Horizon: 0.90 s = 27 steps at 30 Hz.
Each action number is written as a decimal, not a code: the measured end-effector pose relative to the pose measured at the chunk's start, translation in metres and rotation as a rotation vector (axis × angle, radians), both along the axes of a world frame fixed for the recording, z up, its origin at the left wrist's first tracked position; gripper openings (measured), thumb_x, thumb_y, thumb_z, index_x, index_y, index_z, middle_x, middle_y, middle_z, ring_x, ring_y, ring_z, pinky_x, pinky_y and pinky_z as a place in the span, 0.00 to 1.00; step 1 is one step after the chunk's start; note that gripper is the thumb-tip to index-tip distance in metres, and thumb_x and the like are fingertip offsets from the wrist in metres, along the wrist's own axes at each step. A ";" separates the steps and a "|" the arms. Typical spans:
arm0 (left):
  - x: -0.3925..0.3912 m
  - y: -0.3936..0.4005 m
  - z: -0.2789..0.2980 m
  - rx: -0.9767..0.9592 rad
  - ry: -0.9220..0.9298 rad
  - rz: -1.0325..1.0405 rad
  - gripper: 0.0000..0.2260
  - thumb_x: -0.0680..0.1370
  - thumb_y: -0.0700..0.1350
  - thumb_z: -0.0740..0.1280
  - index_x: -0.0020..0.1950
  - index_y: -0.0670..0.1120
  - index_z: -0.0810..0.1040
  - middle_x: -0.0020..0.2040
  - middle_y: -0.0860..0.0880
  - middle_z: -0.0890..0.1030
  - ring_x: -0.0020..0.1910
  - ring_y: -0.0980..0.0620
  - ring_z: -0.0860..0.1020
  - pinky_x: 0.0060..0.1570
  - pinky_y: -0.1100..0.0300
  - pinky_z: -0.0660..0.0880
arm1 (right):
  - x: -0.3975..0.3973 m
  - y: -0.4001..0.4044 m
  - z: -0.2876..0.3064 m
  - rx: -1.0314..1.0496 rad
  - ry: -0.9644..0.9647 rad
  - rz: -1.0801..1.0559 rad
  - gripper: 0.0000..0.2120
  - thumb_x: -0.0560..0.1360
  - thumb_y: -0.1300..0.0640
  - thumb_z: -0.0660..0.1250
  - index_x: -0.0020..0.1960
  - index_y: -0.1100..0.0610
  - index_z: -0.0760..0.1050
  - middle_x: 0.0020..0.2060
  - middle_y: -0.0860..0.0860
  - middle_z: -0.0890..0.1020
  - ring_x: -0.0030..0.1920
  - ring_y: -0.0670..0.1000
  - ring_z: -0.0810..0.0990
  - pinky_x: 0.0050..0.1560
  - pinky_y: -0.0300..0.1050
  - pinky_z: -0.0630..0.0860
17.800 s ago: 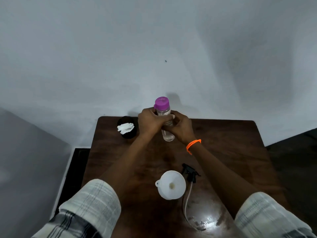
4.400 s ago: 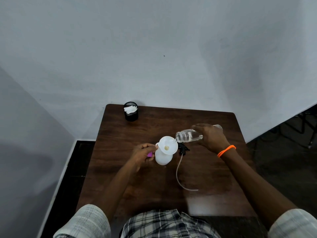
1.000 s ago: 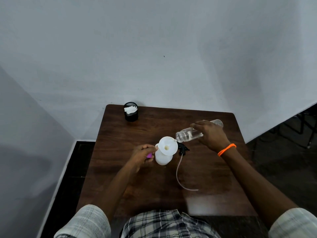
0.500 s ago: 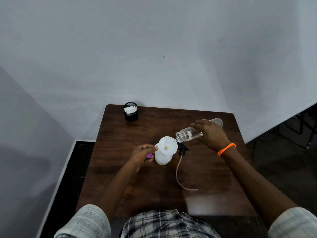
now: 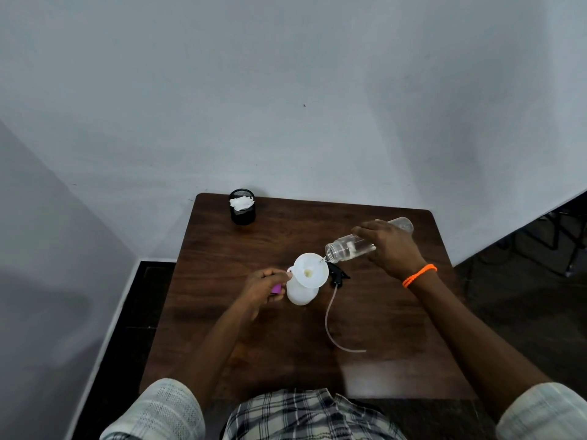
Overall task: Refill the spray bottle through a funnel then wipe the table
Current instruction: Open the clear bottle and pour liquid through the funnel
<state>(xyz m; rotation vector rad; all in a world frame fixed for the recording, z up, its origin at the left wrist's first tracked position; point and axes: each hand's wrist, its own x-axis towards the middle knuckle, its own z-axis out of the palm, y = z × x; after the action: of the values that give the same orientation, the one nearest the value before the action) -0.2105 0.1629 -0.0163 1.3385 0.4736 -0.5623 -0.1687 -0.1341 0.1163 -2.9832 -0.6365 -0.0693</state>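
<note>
The right hand (image 5: pixel 392 247) holds the clear bottle (image 5: pixel 351 247) tipped, mouth at the funnel (image 5: pixel 310 270) rim. The left hand (image 5: pixel 265 285), grip closed on the purple cap (image 5: pixel 275 289), steadies the funnel on the spray bottle (image 5: pixel 301 292). Tilting further risks water missing the funnel onto the table (image 5: pixel 381 328).

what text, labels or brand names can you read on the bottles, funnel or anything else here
None can be read.
Clear bottle in the right hand: no label shows.
White spray bottle and funnel: plain.
Black mesh cup: no marking.
Purple cap in the left hand: mostly hidden.
</note>
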 end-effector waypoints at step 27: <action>-0.001 0.000 0.000 -0.007 0.029 0.011 0.09 0.73 0.47 0.78 0.51 0.45 0.86 0.42 0.48 0.85 0.41 0.51 0.81 0.46 0.55 0.81 | 0.002 0.000 -0.004 0.007 0.017 -0.001 0.25 0.68 0.66 0.75 0.64 0.55 0.81 0.60 0.54 0.84 0.61 0.61 0.82 0.54 0.60 0.81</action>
<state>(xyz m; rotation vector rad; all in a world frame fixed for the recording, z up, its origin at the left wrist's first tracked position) -0.2115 0.1628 -0.0164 1.3219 0.5020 -0.5745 -0.1671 -0.1344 0.1121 -2.9745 -0.6319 -0.0458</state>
